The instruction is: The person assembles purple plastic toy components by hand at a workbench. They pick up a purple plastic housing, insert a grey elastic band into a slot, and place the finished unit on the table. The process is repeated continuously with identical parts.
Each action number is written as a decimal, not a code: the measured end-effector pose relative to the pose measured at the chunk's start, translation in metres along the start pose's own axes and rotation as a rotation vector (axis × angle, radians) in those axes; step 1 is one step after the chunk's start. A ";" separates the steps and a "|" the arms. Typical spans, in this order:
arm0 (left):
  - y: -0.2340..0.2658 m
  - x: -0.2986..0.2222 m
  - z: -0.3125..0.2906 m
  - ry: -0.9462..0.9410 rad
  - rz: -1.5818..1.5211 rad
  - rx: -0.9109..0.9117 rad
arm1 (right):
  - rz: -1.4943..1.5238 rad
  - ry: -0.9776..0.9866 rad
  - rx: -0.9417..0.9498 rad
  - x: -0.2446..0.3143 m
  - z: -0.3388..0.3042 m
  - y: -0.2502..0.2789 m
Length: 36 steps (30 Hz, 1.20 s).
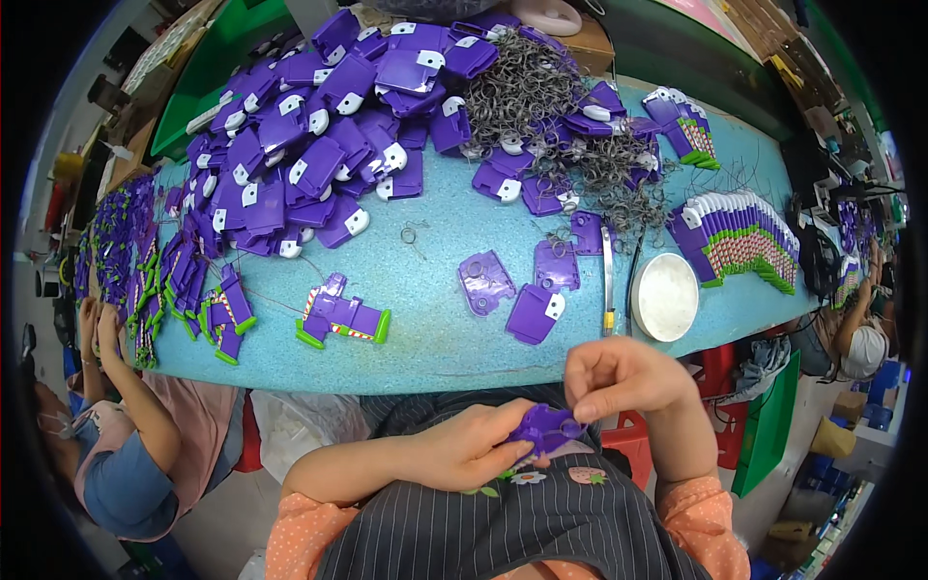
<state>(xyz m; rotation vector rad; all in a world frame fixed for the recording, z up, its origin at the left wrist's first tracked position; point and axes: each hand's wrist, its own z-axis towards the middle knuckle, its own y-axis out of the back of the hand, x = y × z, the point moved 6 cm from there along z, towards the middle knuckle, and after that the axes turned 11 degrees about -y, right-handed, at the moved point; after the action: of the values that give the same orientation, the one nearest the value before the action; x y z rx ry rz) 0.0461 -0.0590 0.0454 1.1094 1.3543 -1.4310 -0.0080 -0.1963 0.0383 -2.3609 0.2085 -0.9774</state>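
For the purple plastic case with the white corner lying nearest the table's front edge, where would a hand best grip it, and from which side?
Probably from the near side, from above. The purple plastic case with the white corner lies flat and apart from its neighbours, its long edges free, so a pinch across those two purple edges looks easiest. The white round lid to its right and the metal strip leave less room from that side. Both hands, left hand and right hand, hold another purple piece.

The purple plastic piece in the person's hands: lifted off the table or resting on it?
Lifted. The purple plastic piece is held over the lap, below the table edge, gripped by the left hand and pinched by the right hand.
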 end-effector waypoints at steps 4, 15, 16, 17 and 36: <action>-0.005 0.012 -0.018 -0.141 -0.503 -0.178 | 0.038 0.216 -0.313 0.002 0.001 0.011; 0.005 0.035 -0.036 0.043 -0.567 -0.524 | -1.317 0.455 -1.285 0.020 0.023 0.007; 0.004 0.034 -0.035 0.045 -0.570 -0.510 | -1.294 0.452 -1.306 0.024 0.021 0.008; 0.003 0.034 -0.035 0.045 -0.569 -0.511 | -1.360 0.452 -1.242 0.022 0.026 0.008; -0.009 0.027 -0.040 0.043 -0.568 -0.524 | -1.362 0.482 -1.050 0.039 0.030 0.014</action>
<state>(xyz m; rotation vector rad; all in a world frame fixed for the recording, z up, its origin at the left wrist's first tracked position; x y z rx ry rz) 0.0327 -0.0189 0.0208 0.4281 2.0316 -1.3038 0.0420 -0.2081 0.0369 -3.0116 -1.1443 -2.5279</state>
